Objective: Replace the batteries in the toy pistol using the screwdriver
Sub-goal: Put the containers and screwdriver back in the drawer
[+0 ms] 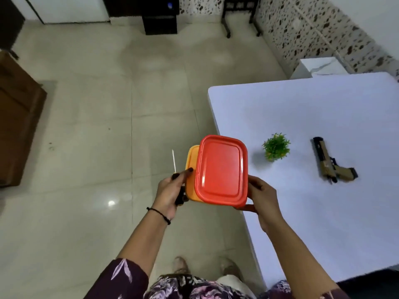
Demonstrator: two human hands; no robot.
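Observation:
The tan and black toy pistol [330,163] lies on the white table [302,108] at the right. I hold an orange container [191,175] with a red lid [221,171] in the air at the table's left edge. My left hand [170,190] grips the screwdriver [174,161], its thin shaft pointing up and its dark handle in my palm, while the fingertips press the orange container's side. My right hand [262,197] grips the red lid's lower right corner. No batteries are in sight.
A small green potted plant [276,146] stands on the table between the container and the pistol. Tiled floor spreads to the left, with a brown cabinet [17,130] at the far left and dark furniture at the back. A white box [319,66] stands behind the table.

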